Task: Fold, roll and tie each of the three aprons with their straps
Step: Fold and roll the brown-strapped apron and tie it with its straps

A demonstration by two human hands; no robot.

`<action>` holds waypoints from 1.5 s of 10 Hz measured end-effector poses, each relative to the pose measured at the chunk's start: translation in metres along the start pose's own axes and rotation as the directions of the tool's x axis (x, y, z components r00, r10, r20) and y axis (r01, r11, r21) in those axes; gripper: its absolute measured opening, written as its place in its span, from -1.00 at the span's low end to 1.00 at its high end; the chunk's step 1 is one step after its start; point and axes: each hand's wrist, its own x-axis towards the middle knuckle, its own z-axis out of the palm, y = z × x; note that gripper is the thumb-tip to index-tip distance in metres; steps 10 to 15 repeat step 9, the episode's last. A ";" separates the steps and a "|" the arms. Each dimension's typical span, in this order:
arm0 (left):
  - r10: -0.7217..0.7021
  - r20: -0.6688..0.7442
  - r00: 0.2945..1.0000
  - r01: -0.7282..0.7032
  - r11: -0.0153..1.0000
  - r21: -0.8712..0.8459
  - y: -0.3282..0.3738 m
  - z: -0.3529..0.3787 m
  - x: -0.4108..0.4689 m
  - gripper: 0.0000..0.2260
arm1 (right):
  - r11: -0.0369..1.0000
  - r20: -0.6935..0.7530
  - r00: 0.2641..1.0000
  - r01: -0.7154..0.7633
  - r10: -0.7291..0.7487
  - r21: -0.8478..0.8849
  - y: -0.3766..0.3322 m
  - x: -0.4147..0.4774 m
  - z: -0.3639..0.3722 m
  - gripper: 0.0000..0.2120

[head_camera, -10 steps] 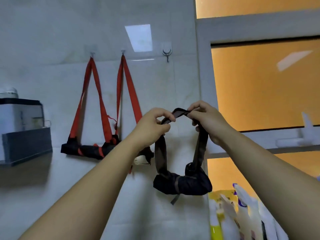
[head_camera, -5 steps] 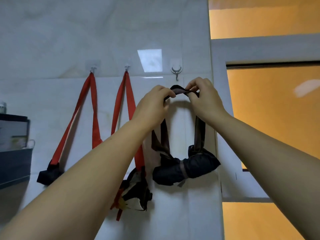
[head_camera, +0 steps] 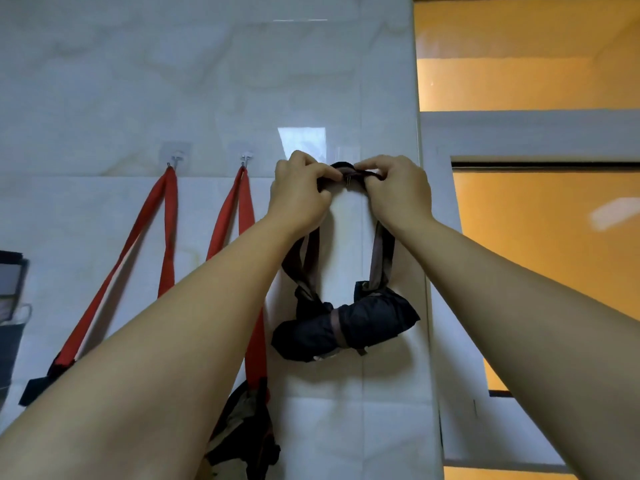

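Note:
A dark rolled apron bundle [head_camera: 346,327], tied round with a brown strap, hangs from its brown neck loop [head_camera: 381,261] against the tiled wall. My left hand [head_camera: 301,192] and my right hand [head_camera: 398,188] pinch the top of that loop and hold it over the third wall hook [head_camera: 348,180], whose metal tip shows between my fingers. Two other rolled aprons hang by red straps: one from the first hook [head_camera: 176,157] with its bundle [head_camera: 38,386] at lower left, one from the second hook [head_camera: 246,157] with its bundle [head_camera: 249,431] partly behind my left forearm.
The white marble tiled wall [head_camera: 173,81] fills the left. A grey window frame [head_camera: 519,129] with orange panes stands at the right. A dark shelf with a container [head_camera: 10,306] sticks out at the left edge.
Both hands have raised the brown strap loop up to the third hook, lifting the dark bundle with it. The view has tilted upward.

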 end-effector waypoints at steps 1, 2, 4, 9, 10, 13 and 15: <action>-0.048 0.006 0.999 0.048 0.997 -0.055 0.001 0.003 0.000 -0.65 | 1.000 -0.002 1.000 -0.022 0.022 0.005 0.001 -0.002 0.004 -0.67; -0.046 0.027 0.999 0.049 0.993 -0.105 0.000 0.003 -0.010 -0.64 | 1.000 -0.009 1.000 -0.025 0.025 -0.017 0.003 -0.013 0.012 -0.68; 0.042 0.072 0.997 -0.046 0.997 0.059 -0.002 0.014 -0.056 -0.58 | 0.949 0.029 1.000 -0.001 0.011 -0.317 0.002 -0.063 0.018 -0.60; 0.125 0.137 0.983 -0.141 0.984 0.113 0.007 -0.011 -0.165 -0.52 | 0.820 0.250 0.948 -0.017 0.195 -0.572 -0.034 -0.190 -0.040 -0.46; 0.125 0.137 0.983 -0.141 0.984 0.113 0.007 -0.011 -0.165 -0.52 | 0.820 0.250 0.948 -0.017 0.195 -0.572 -0.034 -0.190 -0.040 -0.46; 0.125 0.137 0.983 -0.141 0.984 0.113 0.007 -0.011 -0.165 -0.52 | 0.820 0.250 0.948 -0.017 0.195 -0.572 -0.034 -0.190 -0.040 -0.46; 0.125 0.137 0.983 -0.141 0.984 0.113 0.007 -0.011 -0.165 -0.52 | 0.820 0.250 0.948 -0.017 0.195 -0.572 -0.034 -0.190 -0.040 -0.46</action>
